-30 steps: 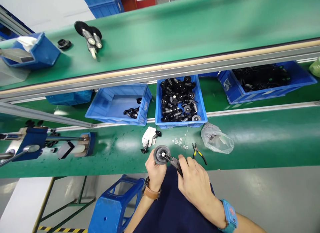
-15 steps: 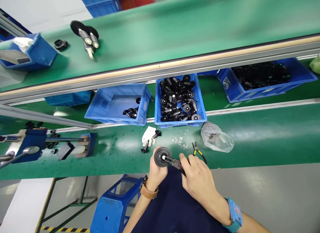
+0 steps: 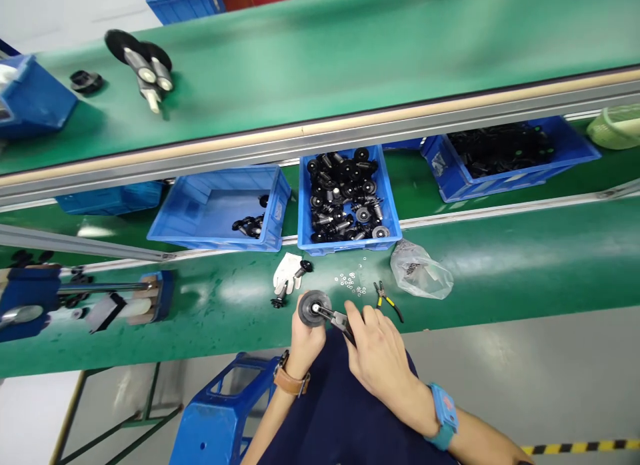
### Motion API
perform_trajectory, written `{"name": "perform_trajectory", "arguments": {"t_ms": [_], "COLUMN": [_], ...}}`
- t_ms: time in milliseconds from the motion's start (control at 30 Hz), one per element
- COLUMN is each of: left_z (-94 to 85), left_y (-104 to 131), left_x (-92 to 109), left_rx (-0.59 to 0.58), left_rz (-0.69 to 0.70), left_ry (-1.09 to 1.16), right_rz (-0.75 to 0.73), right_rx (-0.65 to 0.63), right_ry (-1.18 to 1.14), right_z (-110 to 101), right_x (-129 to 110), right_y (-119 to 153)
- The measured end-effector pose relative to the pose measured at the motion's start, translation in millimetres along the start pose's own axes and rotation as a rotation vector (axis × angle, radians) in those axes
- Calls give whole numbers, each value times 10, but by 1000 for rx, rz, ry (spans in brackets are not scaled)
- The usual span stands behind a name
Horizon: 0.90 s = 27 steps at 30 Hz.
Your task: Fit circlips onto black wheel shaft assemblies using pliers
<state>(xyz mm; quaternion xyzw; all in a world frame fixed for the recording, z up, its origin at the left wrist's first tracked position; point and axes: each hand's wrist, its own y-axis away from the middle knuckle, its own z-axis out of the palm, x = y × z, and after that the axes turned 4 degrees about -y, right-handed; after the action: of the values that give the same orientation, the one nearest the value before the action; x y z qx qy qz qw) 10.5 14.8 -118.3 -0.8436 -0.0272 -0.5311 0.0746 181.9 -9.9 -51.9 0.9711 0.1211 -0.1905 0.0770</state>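
- Head view: the left grip [image 3: 307, 344] is closed around a black wheel [image 3: 308, 301], held up in front of the body by the near edge of the tabletop [image 3: 220, 318].
- The right grip [image 3: 379, 350] is clenched on the handles of the pliers [image 3: 339, 320], whose slim tips meet the wheel's hub. A pale spot shows there, too small to tell whether it is a ring.
- Likeliest trouble, I judge: the tips skid off the hub if the pliers tilt or the squeeze is uneven, scratching the wheel or jabbing the left grip just behind it.
- Any small ring at the tips could spring away if the handles were let go too soon; on the floor it would be hard to find.
- With nothing but the left grip seen holding the wheel, a hard push could twist it loose and drop it.
- Loose rings [image 3: 350, 280] lie scattered between the glove [image 3: 286, 268] and the yellow pliers [image 3: 389, 302]; a sweeping sleeve or wrist could scatter them further.
- Two spare parts [image 3: 304, 268], one on the glove and one by its fingers, might roll if knocked.
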Motion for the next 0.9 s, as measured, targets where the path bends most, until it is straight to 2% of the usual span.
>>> {"name": "perform_trajectory", "arguments": {"t_ms": [67, 167, 267, 367, 467, 700, 800, 900], "left_z": [14, 9, -12, -3, 46, 98, 65, 24], "left_y": [-44, -90, -85, -51, -27, 6, 29, 50], "left_x": [-118, -266, -323, -282, -174, 126, 210, 260], "left_rx": [92, 201, 173, 116, 101, 12, -5, -14], "left_rz": [-71, -194, -269, -320, -330, -246, -208, -194], "left_ry": [2, 39, 98, 130, 152, 204, 214, 219], "right_rz": [128, 433, 658, 760, 733, 668, 703, 728], "right_rx": [-74, -147, -201, -192, -154, -212, -235, -269], "right_ry": [-76, -73, -12, 29, 32, -86, -176, -336], "right_z": [163, 503, 822, 1037, 1199, 1582, 1594, 1475], "right_x": [174, 668, 1245, 1614, 1664, 1340, 1397, 1498], "right_y": [-136, -341, -424, -377, -280, -115, -156, -227]}}
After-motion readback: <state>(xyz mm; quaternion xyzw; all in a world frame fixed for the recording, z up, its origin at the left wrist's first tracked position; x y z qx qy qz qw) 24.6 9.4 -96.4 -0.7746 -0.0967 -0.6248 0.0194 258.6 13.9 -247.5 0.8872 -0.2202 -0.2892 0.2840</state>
